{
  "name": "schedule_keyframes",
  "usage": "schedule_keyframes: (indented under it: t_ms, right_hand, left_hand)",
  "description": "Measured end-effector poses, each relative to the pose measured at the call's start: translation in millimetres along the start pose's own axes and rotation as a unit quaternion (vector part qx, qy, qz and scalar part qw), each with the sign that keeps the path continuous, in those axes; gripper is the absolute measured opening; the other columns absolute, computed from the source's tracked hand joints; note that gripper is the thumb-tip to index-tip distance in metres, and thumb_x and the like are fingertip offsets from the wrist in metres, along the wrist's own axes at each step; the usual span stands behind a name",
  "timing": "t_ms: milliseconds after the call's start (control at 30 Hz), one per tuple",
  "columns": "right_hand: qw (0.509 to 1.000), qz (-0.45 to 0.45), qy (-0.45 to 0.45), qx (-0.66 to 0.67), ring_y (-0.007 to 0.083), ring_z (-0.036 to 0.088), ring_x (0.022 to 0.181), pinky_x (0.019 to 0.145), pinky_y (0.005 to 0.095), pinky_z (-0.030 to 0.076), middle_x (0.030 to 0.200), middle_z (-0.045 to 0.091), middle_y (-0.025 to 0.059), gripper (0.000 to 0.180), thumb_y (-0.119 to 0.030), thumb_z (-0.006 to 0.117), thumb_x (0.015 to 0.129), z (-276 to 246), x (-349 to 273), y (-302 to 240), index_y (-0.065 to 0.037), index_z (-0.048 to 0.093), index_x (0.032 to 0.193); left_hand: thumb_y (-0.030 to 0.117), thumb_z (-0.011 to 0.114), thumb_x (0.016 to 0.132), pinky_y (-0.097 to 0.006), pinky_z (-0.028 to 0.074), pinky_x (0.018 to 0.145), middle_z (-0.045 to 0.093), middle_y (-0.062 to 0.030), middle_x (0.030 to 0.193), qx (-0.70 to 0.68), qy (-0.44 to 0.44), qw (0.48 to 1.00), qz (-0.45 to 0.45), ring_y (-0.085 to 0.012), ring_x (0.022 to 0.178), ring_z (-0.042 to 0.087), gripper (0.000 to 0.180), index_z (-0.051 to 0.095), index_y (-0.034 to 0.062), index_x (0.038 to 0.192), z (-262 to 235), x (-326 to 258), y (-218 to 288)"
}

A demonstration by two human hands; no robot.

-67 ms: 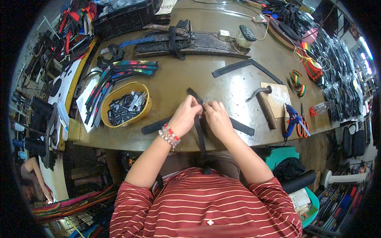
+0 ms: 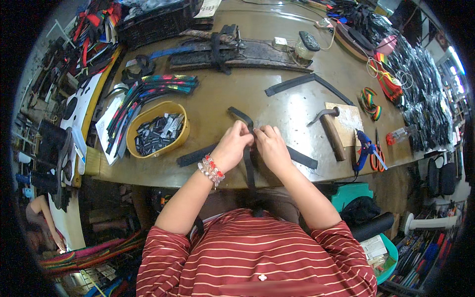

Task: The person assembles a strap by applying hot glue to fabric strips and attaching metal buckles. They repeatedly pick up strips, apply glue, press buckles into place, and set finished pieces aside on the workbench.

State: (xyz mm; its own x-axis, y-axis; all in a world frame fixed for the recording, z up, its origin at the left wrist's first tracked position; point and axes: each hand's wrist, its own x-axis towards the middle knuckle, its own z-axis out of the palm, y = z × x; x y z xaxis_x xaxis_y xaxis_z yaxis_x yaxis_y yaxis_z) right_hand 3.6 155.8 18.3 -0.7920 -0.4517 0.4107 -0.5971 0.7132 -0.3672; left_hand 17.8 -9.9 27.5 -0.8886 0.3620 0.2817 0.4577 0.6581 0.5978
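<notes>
My left hand [image 2: 233, 142], with beaded bracelets at its wrist, pinches a narrow black strap [image 2: 240, 115] over the near part of the table. Its far end bends off to the upper left, while another length hangs down toward my lap between my wrists. Close beside it, my right hand [image 2: 270, 144] has its fingers curled onto the same strap. The exact grip of the fingertips is hidden. Under my wrists lies a wider black strip [image 2: 302, 157], showing on both sides of my hands.
Left stands a yellow tub [image 2: 184, 129] of small black pieces, with patterned strips [image 2: 163, 84] behind. At right are a hammer [image 2: 332, 133], a board [image 2: 348, 119], a blue glue gun [image 2: 365, 148] and orange-handled scissors [image 2: 378, 157]. A bent black strip [image 2: 292, 85] lies farther back.
The strap's far end now bends more sharply, with a raised loop above my fingers. Both hands have stayed nearly in place.
</notes>
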Motion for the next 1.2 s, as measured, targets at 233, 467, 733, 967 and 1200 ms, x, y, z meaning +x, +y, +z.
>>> schedule_keyframes:
  t_ms: [233,467,733,967,1200]
  right_hand:
    - [0.996,-0.022,-0.065,-0.060,0.0322,0.051,0.093,0.082,0.0390,0.045,0.098,0.054,0.0151,0.040,-0.002,0.054,0.077,-6,1,-6,-0.003,0.057,0.116]
    - [0.999,0.022,-0.026,-0.013,0.0350,0.052,0.093,0.083,0.0416,0.045,0.102,0.055,0.0177,0.043,0.003,0.050,0.075,-4,-1,-9,0.002,0.048,0.118]
    - [0.999,0.028,0.011,0.036,0.0366,0.053,0.093,0.082,0.0423,0.044,0.100,0.056,0.0200,0.046,0.006,0.051,0.072,-4,-9,-11,0.002,0.046,0.118]
    - [0.964,0.108,0.004,0.242,0.0244,0.064,0.082,0.073,0.0336,0.052,0.093,0.063,0.0141,0.039,-0.004,0.064,0.081,-41,14,-18,-0.004,0.054,0.118]
    - [0.911,0.064,-0.040,0.404,0.0150,0.063,0.071,0.067,0.0275,0.053,0.092,0.065,0.0106,0.031,-0.008,0.071,0.079,-60,61,-59,-0.001,0.062,0.107]
  left_hand:
    - [-0.005,0.061,0.066,-0.035,0.043,0.089,0.045,-0.0128,0.099,-0.036,-0.030,0.998,0.043,-0.0302,0.099,0.049,0.016,0.061,0.0046,0.079,-3,-12,-4]
    - [0.009,0.064,0.078,-0.037,0.045,0.089,0.058,-0.0151,0.101,0.004,0.004,1.000,-0.008,-0.0282,0.100,0.055,0.020,0.067,0.0078,0.098,-85,-34,-16]
    - [0.002,0.064,0.076,-0.039,0.051,0.073,0.065,-0.0165,0.084,0.179,0.108,0.943,-0.258,-0.0313,0.081,0.065,0.021,0.056,0.0008,0.095,-150,-61,-97]
    - [0.002,0.069,0.076,-0.032,0.054,0.067,0.067,-0.0139,0.081,0.078,0.221,0.941,-0.244,-0.0228,0.077,0.068,0.019,0.058,0.0001,0.091,-167,-52,-68]
    - [0.003,0.069,0.077,-0.029,0.054,0.066,0.069,-0.0130,0.082,-0.090,0.064,0.983,-0.146,-0.0176,0.074,0.068,0.020,0.057,-0.0003,0.094,-151,-18,19]
